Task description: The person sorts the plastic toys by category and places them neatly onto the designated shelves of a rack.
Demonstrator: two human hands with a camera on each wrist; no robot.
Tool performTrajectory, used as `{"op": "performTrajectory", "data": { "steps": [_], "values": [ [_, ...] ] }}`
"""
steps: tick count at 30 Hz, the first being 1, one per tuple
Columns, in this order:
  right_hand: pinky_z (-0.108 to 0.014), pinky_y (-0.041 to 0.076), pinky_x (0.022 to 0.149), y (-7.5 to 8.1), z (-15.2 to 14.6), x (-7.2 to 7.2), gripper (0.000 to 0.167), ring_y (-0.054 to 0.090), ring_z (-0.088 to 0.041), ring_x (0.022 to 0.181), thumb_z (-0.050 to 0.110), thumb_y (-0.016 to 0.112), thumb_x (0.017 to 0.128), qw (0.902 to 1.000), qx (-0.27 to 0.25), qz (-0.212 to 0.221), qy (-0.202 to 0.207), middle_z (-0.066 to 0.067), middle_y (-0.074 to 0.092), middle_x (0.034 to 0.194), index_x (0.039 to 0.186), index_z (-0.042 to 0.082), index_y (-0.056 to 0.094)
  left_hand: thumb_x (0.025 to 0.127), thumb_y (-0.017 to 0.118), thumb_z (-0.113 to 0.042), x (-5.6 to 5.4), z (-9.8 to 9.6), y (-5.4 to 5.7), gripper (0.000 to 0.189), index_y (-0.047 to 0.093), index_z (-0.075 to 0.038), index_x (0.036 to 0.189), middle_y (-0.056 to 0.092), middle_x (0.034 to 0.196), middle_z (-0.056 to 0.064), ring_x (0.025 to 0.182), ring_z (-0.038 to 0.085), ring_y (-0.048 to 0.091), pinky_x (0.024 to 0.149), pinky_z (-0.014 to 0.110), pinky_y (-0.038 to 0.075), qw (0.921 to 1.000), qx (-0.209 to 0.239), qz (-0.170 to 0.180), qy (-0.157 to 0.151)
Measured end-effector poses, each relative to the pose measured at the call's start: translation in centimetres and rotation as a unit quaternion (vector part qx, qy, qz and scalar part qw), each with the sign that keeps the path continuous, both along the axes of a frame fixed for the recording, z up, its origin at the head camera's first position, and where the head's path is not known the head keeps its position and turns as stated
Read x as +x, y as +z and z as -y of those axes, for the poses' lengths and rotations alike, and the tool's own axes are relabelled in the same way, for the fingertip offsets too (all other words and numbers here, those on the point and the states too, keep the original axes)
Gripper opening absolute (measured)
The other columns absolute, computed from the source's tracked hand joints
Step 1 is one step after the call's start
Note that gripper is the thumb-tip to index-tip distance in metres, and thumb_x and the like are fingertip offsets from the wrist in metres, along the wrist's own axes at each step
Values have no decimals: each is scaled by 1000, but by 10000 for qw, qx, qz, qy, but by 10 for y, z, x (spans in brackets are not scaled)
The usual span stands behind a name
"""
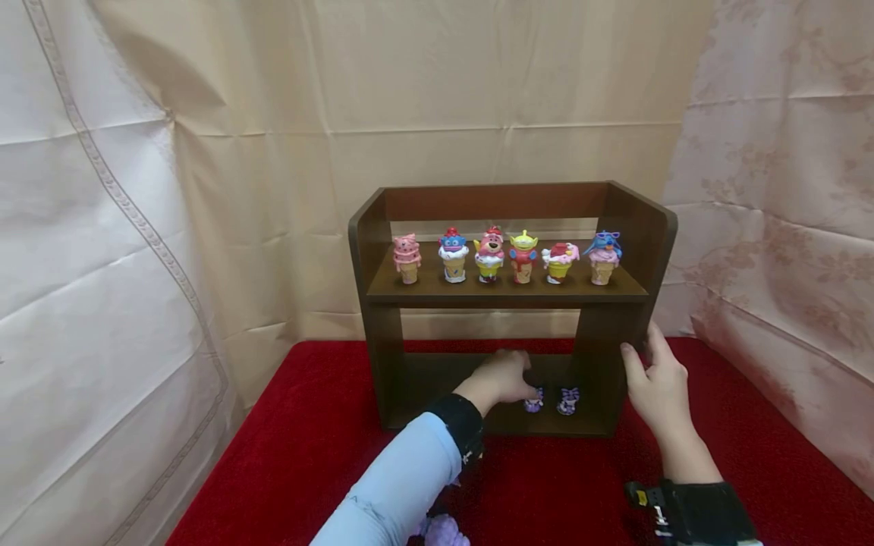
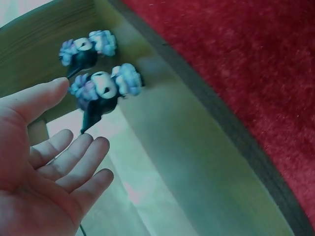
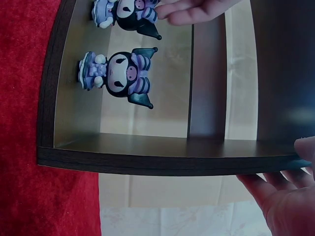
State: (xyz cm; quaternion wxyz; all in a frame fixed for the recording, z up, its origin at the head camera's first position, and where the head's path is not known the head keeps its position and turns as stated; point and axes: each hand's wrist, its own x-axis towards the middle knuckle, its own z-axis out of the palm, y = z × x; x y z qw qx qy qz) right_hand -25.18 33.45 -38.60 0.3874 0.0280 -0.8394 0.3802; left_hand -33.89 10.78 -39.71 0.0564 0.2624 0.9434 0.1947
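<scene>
My left hand (image 1: 501, 377) reaches into the lower compartment of a dark brown two-tier shelf (image 1: 508, 301). Its fingers are spread and loosely bent, with the thumb tip close by the nearer of two small black-and-purple figurines (image 2: 101, 91). The other figurine (image 3: 120, 74) stands beside it, towards the right side panel; both are upright, with pointed black ears and striped purple bows. At the right side panel, my right hand (image 1: 661, 390) grips the front edge, thumb at the edge and fingers (image 3: 261, 189) along the outer face.
A row of several ice-cream-cone figurines (image 1: 489, 255) stands on the upper tier. The shelf rests on a red cloth-covered table (image 1: 287, 440). A purple object (image 1: 444, 531) lies at the near edge, partly under the left sleeve. Curtains (image 1: 259, 152) hang behind and at both sides.
</scene>
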Motion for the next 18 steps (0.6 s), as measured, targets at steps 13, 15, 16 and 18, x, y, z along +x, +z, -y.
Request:
{"op": "performTrajectory", "data": {
  "steps": [13, 15, 16, 18],
  "values": [
    [-55, 53, 91, -2, 1, -1, 58, 60, -43, 121, 7, 58, 103, 10000, 10, -8, -61, -23, 58, 141, 158, 15, 40, 92, 77, -33, 2, 47, 30, 44, 66, -6, 124, 68, 119, 4, 112, 23, 65, 89, 28, 54, 9871, 1557, 154, -345],
    [-63, 50, 89, -2, 1, -1, 58, 59, -44, 122, 7, 58, 103, 10000, -2, -21, -22, -24, 57, 141, 158, 15, 40, 92, 77, -34, 4, 55, 34, 43, 67, -6, 123, 69, 118, 4, 112, 24, 65, 89, 28, 54, 9848, 1677, 158, -417],
    [-64, 49, 89, -2, 0, -1, 58, 59, -46, 121, 7, 58, 103, 10000, -13, -20, -11, -24, 57, 141, 158, 14, 40, 92, 77, -35, 5, 58, 35, 43, 67, -7, 123, 69, 117, 3, 112, 23, 65, 88, 28, 54, 9842, 1710, 136, -448],
    [-66, 49, 89, -1, 0, -1, 57, 58, -47, 122, 8, 57, 103, 10000, -26, -7, -11, -25, 57, 141, 157, 14, 40, 92, 77, -36, 8, 64, 39, 42, 68, -8, 123, 69, 115, 3, 111, 23, 66, 89, 28, 55, 9831, 1757, 83, -501]
  ]
}}
